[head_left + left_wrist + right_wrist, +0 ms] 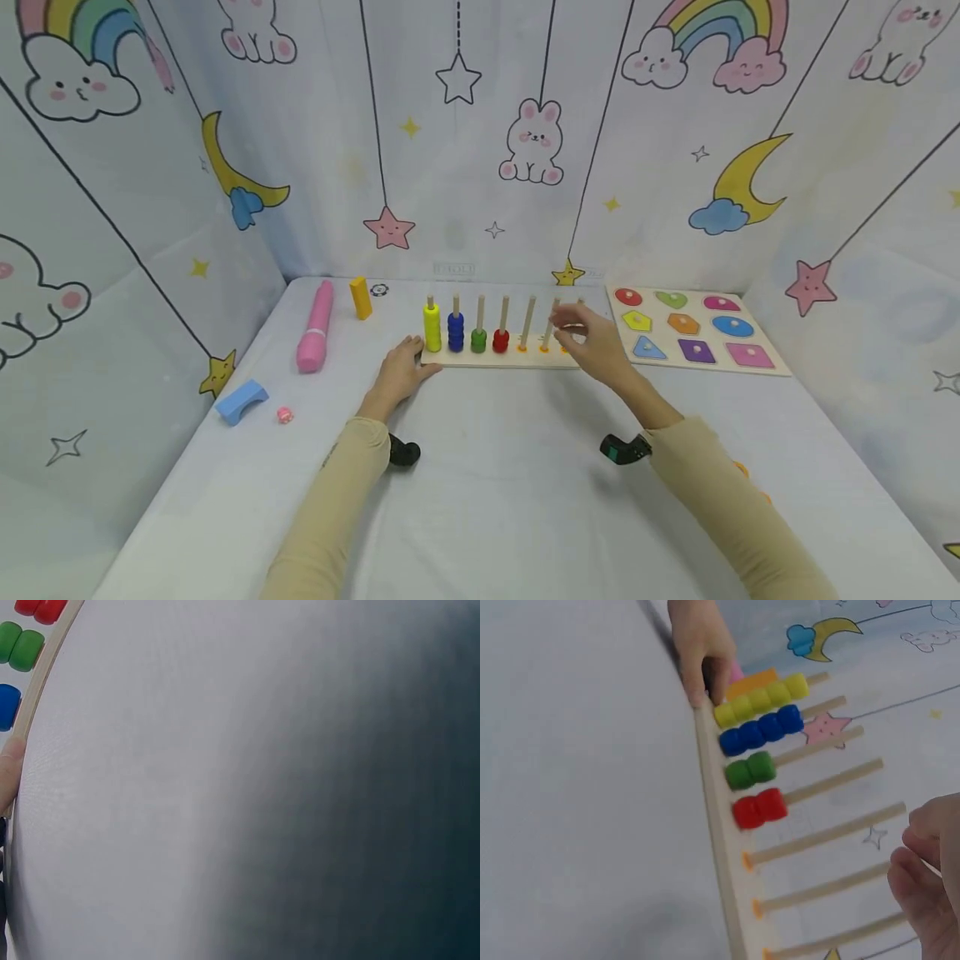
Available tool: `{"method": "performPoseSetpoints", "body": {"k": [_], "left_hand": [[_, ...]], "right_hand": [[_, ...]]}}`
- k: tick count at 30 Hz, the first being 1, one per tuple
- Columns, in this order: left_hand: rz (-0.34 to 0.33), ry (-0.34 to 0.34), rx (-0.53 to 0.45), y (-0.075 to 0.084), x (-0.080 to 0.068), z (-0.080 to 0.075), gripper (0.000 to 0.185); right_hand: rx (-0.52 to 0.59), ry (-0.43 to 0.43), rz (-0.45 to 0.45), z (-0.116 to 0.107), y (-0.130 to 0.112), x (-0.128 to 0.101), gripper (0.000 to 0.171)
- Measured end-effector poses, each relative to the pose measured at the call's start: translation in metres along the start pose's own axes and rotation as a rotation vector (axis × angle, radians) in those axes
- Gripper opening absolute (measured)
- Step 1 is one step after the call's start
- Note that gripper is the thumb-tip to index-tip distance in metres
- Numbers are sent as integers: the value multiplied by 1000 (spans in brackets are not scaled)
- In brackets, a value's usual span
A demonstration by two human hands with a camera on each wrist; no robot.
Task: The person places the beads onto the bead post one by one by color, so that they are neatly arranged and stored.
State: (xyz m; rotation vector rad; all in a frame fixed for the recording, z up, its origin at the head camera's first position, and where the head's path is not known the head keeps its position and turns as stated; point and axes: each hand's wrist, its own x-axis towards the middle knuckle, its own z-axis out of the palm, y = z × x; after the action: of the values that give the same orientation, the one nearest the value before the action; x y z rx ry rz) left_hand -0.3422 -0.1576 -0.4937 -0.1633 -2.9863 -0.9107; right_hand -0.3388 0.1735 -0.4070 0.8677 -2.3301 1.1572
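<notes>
A wooden peg board [495, 360] stands at the back middle of the white table, with several upright rods. From the left its rods carry yellow beads [432, 327], blue beads [455, 332], green beads [478, 340] and red beads [501, 340]; the rods to the right are bare. My left hand [401, 371] lies on the table with its fingers [701, 652] against the board's left end [716, 802]. My right hand [588, 333] hovers, blurred, by the tops of the bare right rods. Its fingers [930, 877] are curled together, and anything between them is hidden.
A pink cylinder [315, 329], an orange block [361, 297], a blue arch block [242, 402] and a small pink piece [284, 414] lie at the left. A shape puzzle board [693, 329] sits at the right. Small orange pieces [742, 471] show behind my right sleeve. Printed fabric walls enclose the table.
</notes>
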Motion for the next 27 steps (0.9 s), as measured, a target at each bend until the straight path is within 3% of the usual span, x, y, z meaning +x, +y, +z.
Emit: {"method": "performPoseSetpoints", "body": {"k": [5, 9, 13, 20, 27], "left_hand": [[5, 2, 2, -1, 0, -2, 71], [-2, -3, 8, -2, 1, 0, 72], [6, -5, 6, -1, 2, 1, 72], [9, 2, 12, 0, 2, 1, 71], [10, 3, 7, -1, 2, 2, 71]], "right_hand": [[-20, -40, 98, -33, 4, -49, 32], [-96, -52, 193, -58, 34, -89, 33], [-153, -57, 288, -86, 40, -127, 32], [-240, -58, 435, -128, 31, -184, 33], [-338, 10, 624, -151, 18, -231, 38]]}}
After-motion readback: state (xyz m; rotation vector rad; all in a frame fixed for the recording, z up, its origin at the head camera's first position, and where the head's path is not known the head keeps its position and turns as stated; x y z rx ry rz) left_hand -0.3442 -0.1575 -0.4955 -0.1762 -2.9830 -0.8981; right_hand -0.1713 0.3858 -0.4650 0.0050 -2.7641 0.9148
